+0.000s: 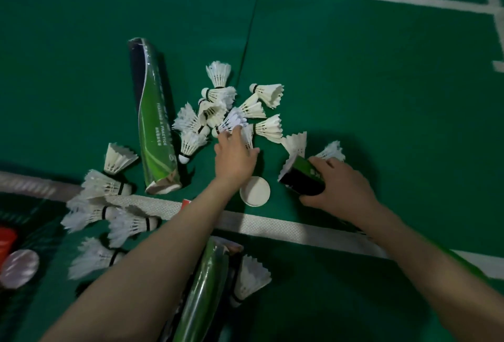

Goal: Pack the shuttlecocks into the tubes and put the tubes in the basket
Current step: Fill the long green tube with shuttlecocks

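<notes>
Several white shuttlecocks lie in a heap on the green court floor. My left hand reaches into the heap and pinches one shuttlecock by its feathers. My right hand grips a green and black tube near its open end, where a shuttlecock's feathers stick out. A second green tube lies on the floor to the left. A third tube lies between my forearms. More shuttlecocks are scattered at the lower left.
A white round tube cap lies between my hands. Another cap and a red object sit at the left edge. White court lines cross the floor. A thin dark seam runs away from the heap.
</notes>
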